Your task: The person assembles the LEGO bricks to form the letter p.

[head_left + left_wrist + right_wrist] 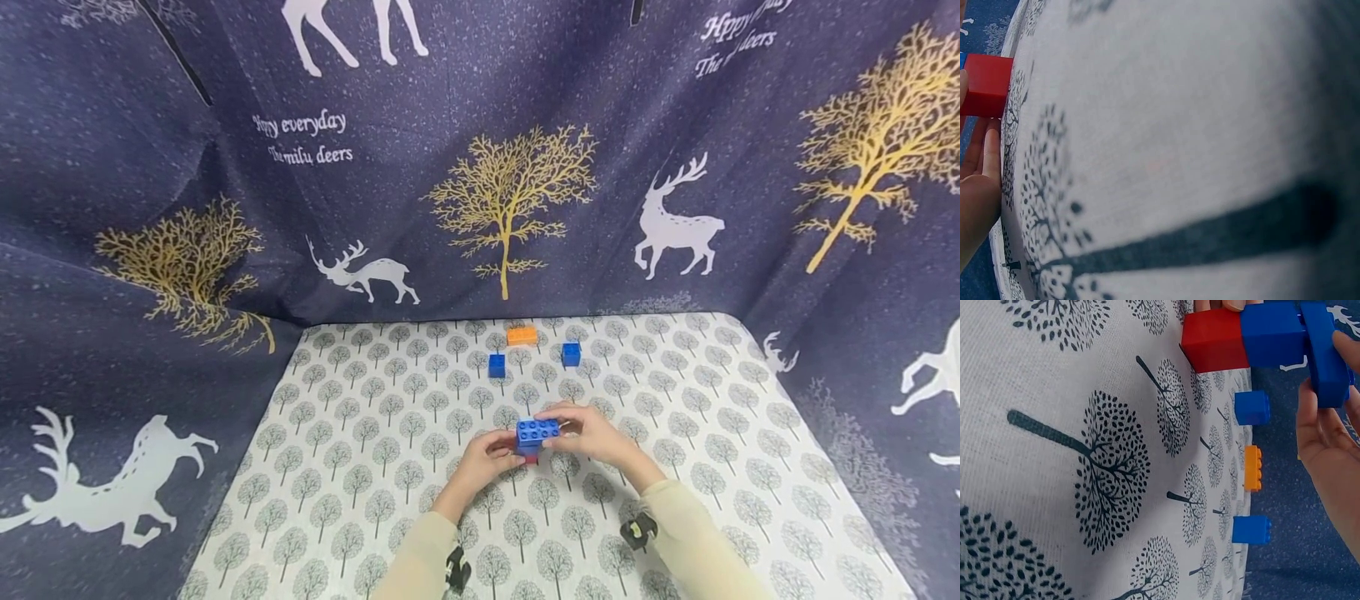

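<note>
In the head view a small tower of toy building bricks stands between the two hands. At its base is a red brick (1213, 340), with a square blue brick (1272, 335) stacked on it. A longer blue brick (537, 430) with several studs lies across the top, jutting out to the right and slightly tilted in the right wrist view. My left hand (483, 458) holds the tower low down by the red brick, its fingers partly hidden behind the bricks. From the right side, my right hand (588, 433) pinches the long blue brick between thumb and fingers.
Beyond the tower on the tree-patterned tablecloth (360, 525) lie an orange brick (522, 336) and two blue bricks, one on the left (497, 366) and another on the right (571, 354). A dark blue curtain (480, 100) with deer and trees hangs behind the table.
</note>
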Demonstrator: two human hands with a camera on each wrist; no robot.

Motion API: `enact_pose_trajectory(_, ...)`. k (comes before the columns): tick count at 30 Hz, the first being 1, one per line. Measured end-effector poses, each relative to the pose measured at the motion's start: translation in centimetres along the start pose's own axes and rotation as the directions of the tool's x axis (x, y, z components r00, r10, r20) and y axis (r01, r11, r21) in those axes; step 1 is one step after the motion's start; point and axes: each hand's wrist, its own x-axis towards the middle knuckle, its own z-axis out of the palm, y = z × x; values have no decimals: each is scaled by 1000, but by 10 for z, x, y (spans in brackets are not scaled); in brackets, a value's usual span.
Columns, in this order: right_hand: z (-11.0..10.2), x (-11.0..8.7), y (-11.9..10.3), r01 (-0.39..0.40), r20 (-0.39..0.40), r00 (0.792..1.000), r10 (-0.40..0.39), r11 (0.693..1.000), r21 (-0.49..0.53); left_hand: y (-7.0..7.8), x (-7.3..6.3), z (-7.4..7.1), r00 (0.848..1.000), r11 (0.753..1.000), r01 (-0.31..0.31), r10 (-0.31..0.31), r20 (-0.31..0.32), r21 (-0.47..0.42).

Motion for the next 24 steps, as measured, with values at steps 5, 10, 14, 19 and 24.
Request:
enact_pose_trajectory(5, 2, 0, -14, 4, -27, 1000, -4, 1000, 7, -13, 5, 0, 1000, 1000, -7, 7, 6, 3)
enact_pose_trajectory(10, 7, 4, 6, 40, -47, 998, -41, 999, -31, -12, 5, 0, 1000, 1000, -3, 3, 9, -3)
enact_pose_trajectory(14, 6, 6, 20, 52, -35, 998, -53, 998, -26, -12, 5, -1, 1000, 1000, 7, -7, 7, -5)
enact_pose_trajectory(19, 5, 7, 21, 42, -15, 999, -41, 999, 11, -12, 6, -1, 1000, 1000, -10, 11, -3, 11)
enact_pose_trajectory(24, 6, 7, 17, 40, -12, 999, -40, 999, 34, -13, 7, -1, 1000, 1000, -13, 14, -13, 24)
